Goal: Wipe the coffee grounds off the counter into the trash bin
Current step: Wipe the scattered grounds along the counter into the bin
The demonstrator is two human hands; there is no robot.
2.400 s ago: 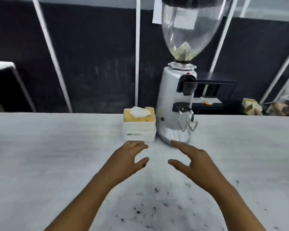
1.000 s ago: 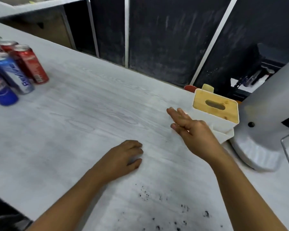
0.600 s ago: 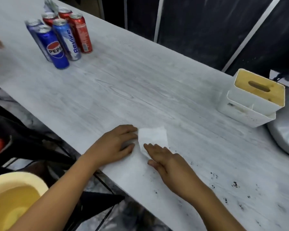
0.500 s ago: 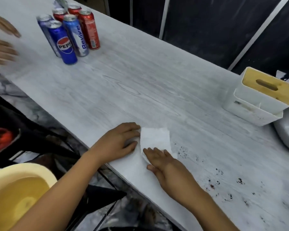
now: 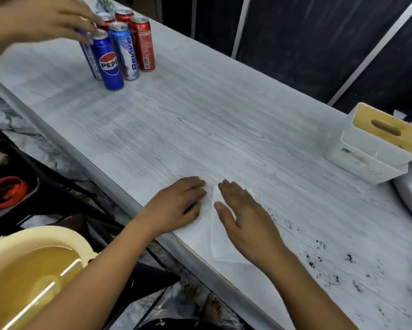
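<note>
Both hands flat on a tissue at the worktop's near edge

The right hand (image 5: 245,225) lies open, palm down on the white tissue (image 5: 218,246); the left hand (image 5: 176,206) rests flat beside it, fingers spread, gripping nothing. Coffee grounds (image 5: 319,256) speckle the pale worktop (image 5: 200,129) to the right. Far left stand cans reading "PEPSI" (image 5: 108,64) and "Revive" (image 5: 126,51), another person's hand (image 5: 45,17) above them. A yellow bin (image 5: 28,270) sits below the edge; a tissue box (image 5: 376,144) stands at right.
</note>
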